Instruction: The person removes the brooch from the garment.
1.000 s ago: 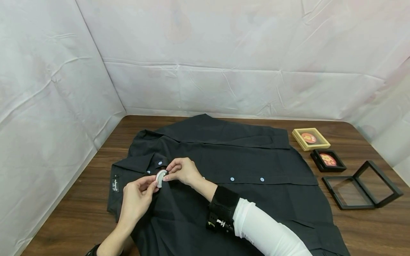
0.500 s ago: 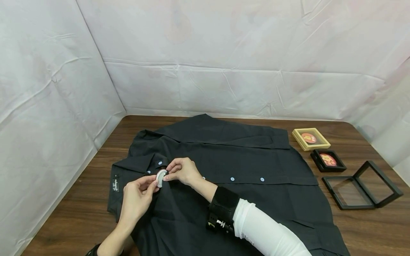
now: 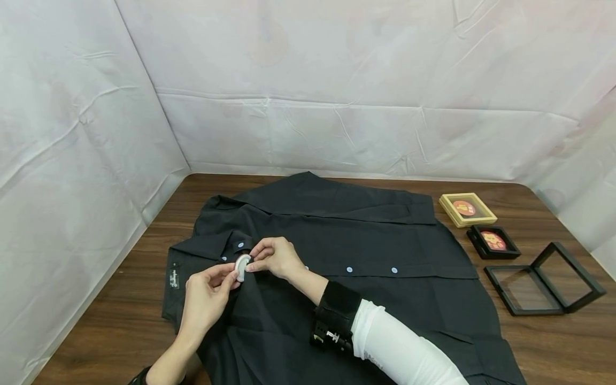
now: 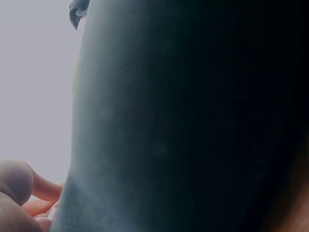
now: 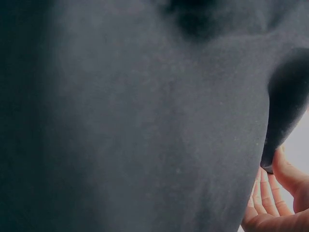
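Note:
A black button-up shirt [image 3: 366,240] lies spread on the wooden table, its collar end to the left. Over its upper front, my left hand [image 3: 204,299] pinches a small round badge [image 3: 241,267] between thumb and fingers, the whitish back showing. From the other side, my right hand [image 3: 279,260] pinches the badge's right edge by its pin, close against the cloth; the fingertips partly cover the pin. Dark cloth [image 4: 145,121] fills most of the left wrist view. Similar cloth [image 5: 145,121] covers much of the right wrist view, with fingers [image 5: 287,171] at the lower right.
At the table's right are a yellow-framed case [image 3: 445,206] and a black case [image 3: 476,243], each with a round red badge inside. Nearer stands an unfolded black clear-windowed frame [image 3: 500,297]. White sheeting [image 3: 337,80] encloses the table's back and sides.

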The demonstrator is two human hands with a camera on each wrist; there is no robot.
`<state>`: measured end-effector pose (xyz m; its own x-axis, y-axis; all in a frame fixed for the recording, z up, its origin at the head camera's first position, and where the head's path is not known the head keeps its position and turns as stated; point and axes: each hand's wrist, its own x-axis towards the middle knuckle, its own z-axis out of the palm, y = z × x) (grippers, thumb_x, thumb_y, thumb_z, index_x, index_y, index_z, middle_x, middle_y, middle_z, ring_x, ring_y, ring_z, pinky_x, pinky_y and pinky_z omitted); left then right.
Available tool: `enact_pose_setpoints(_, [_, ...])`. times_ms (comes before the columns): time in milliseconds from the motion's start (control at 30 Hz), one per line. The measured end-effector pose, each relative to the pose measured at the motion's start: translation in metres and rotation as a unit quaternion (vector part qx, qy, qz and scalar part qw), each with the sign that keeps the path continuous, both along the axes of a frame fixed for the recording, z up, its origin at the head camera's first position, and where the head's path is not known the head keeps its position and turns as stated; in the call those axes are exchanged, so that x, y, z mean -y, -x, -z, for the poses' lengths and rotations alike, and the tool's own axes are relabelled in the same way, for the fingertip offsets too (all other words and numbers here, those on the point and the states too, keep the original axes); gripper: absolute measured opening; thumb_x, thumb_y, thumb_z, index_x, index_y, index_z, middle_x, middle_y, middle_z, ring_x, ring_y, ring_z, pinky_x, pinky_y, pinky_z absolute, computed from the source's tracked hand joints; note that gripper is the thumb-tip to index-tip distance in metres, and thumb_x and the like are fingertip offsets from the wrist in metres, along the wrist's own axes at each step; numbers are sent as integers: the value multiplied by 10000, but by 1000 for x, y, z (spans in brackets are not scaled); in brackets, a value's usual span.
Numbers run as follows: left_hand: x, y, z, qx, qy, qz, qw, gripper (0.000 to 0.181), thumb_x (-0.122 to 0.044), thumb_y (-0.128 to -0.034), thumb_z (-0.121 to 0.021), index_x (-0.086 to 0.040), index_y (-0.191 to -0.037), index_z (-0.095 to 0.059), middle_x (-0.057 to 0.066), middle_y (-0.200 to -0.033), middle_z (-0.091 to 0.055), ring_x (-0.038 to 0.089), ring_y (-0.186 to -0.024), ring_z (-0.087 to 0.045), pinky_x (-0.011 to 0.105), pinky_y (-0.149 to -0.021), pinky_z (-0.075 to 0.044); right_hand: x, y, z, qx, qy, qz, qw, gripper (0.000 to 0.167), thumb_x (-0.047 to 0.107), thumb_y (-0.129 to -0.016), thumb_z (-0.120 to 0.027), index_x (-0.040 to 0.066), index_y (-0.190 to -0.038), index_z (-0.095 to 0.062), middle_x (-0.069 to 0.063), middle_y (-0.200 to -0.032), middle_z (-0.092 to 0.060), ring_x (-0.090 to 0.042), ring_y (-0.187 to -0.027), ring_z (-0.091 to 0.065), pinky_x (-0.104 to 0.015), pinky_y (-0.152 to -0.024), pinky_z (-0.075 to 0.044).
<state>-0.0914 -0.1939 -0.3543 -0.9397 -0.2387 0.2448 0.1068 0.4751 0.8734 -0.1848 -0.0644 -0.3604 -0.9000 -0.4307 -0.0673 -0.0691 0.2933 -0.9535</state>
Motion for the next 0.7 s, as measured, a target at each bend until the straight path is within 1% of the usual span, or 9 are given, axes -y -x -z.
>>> enact_pose_setpoints(233, [0, 0, -1, 22, -191, 15, 9998, 147, 85, -795, -592, 122, -933, -623, 231, -885, -632, 103, -682, -634, 190, -585, -503, -3, 1, 1, 144, 269, -93, 9995, 167, 71, -624, -786, 55, -746, -673, -42, -645, -654, -55, -571, -553, -174, -498, -410])
enact_pose_setpoints(467, [0, 0, -1, 9, -257, 13, 9997, 141, 94, -790, -592, 127, -924, -623, 230, -874, -634, 100, -675, -632, 200, -584, -506, -4, 0, 1, 362, 575, -124, 9976, 149, 39, -642, -767, 21, -769, -689, -75, -668, -661, -103, -577, -604, -224, -548, -491])
enact_pose_setpoints(700, [0, 0, 0, -8, -251, 13, 9997, 138, 93, -789, -595, 125, -919, -625, 227, -870, -636, 97, -669, -632, 196, -580, -505, -5, 0, 2, 354, 597, -134, 9975, 141, 30, -647, -761, 11, -766, -689, -81, -669, -660, -111, -570, -607, -234, -555, -504])
